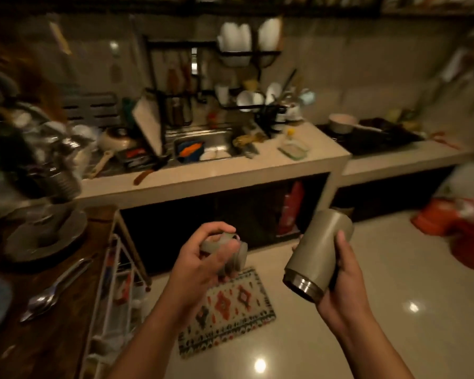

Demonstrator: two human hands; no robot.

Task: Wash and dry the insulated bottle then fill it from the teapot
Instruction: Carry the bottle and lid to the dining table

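My right hand [345,280] grips an olive-green insulated bottle [316,250], tilted with its open steel mouth pointing down and toward me. The bottle's matching lid [237,255] with a loop handle is held in my left hand [203,258], fingers curled round it. Both are held over the floor, a step back from the counter. The steel sink [219,138] lies ahead in the white counter [203,176], with dishes and a blue-orange item inside it. No teapot is clearly recognisable in the blurred frame.
A dish rack [246,105] with plates and cups stands behind the sink. A knife [145,175] lies near the counter's front edge. A dark wooden table [47,310] with spoons and plates is at my left. A patterned mat [227,310] lies on the tiled floor.
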